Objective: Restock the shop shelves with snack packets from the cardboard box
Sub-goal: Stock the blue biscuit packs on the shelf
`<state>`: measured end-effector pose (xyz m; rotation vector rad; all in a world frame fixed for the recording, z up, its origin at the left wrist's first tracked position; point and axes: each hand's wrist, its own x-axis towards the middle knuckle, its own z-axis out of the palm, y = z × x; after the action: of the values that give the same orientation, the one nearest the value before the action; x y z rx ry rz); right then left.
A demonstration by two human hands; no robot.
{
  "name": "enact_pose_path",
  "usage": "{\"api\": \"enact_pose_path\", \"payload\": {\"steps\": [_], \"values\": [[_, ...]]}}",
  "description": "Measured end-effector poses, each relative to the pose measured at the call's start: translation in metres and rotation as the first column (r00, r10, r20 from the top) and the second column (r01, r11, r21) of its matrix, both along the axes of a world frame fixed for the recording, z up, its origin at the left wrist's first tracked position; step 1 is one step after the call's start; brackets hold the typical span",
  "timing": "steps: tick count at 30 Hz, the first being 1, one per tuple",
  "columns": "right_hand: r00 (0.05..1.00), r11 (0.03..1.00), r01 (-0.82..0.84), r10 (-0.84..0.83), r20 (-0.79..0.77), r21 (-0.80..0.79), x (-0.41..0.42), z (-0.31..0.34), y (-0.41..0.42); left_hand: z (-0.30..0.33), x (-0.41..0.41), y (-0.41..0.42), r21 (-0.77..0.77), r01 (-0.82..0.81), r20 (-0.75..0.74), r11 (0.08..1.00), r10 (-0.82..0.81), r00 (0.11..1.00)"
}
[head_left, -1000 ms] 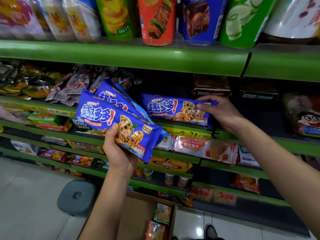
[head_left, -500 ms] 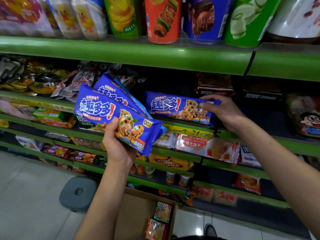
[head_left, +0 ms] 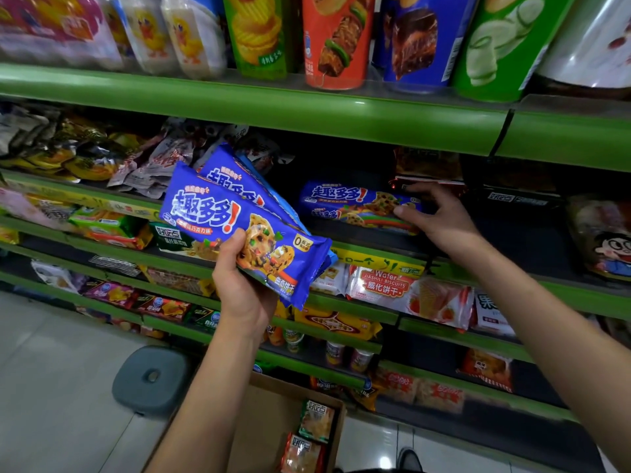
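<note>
Snack packets, blue cookie type: one lies flat on the middle shelf [head_left: 382, 238], stacked on a like packet [head_left: 358, 203]; the right hand [head_left: 440, 216] rests on its right end, fingers spread and loosely bent, thumb on the front edge. Step in hand, by my reading: seating that packet. A fan of several more [head_left: 239, 230] is clamped in the left hand [head_left: 244, 288], held just left of and in front of the shelved ones. Next move likely calls for the right hand to let go and draw one from the fan. Cardboard box [head_left: 259, 425] stands on the floor below (a few packets inside).
</note>
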<state>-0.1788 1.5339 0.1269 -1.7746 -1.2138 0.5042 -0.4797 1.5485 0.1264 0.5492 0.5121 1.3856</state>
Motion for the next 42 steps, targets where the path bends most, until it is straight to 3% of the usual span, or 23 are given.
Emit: {"api": "enact_pose_path", "payload": {"steps": [3, 7, 10, 16, 21, 24, 26, 30, 34, 42], "values": [[0.992, 0.987, -0.068, 0.083, 0.098, -0.148, -0.004, 0.003, -0.002, -0.001, 0.0, 0.0, -0.003, 0.01, 0.009, 1.0, -0.01, 1.0], [0.902, 0.949, -0.048, 0.175, 0.394, -0.312, -0.014, 0.01, 0.003, -0.002, 0.0, 0.002, -0.006, 0.021, 0.027, 1.0, -0.021, 0.999], [0.85, 0.974, -0.019, 0.133, 0.509, -0.224, -0.026, 0.018, 0.016, -0.001, -0.001, 0.004, -0.012, 0.025, 0.037, 1.0, -0.024, 0.999], [0.798, 0.995, -0.005, 0.065, 0.599, -0.102, -0.048, 0.028, 0.072, 0.004, -0.003, 0.009, -0.023, 0.008, 0.031, 1.0, -0.008, 0.999], [0.81, 0.946, 0.021, 0.173, 0.56, -0.323, -0.036, 0.025, 0.126, 0.009, -0.01, 0.01, -0.013, -0.014, 0.053, 1.0, 0.014, 0.998], [0.689, 0.951, 0.093, 0.152, 0.709, -0.295, -0.04, 0.017, 0.135, 0.008, -0.014, 0.012, -0.001, -0.021, 0.061, 1.0, 0.021, 0.998], [0.615, 0.97, 0.053, 0.157, 0.773, -0.239, -0.055, 0.012, 0.137, 0.007, -0.016, 0.014, -0.001, -0.018, 0.065, 1.0, 0.018, 0.998], [0.636, 0.925, -0.092, 0.34, 0.693, -0.369, -0.082, 0.001, 0.145, 0.008, -0.013, 0.019, 0.011, -0.022, 0.072, 1.0, 0.021, 0.997], [0.666, 0.906, -0.03, 0.334, 0.667, -0.423, -0.08, -0.001, 0.164, 0.009, -0.012, 0.022, 0.029, -0.011, 0.068, 1.0, 0.009, 0.998], [0.773, 0.917, -0.115, 0.323, 0.546, -0.381, -0.052, 0.007, 0.187, 0.005, -0.006, 0.024, -0.016, 0.02, 0.087, 1.0, -0.018, 0.996]]}}
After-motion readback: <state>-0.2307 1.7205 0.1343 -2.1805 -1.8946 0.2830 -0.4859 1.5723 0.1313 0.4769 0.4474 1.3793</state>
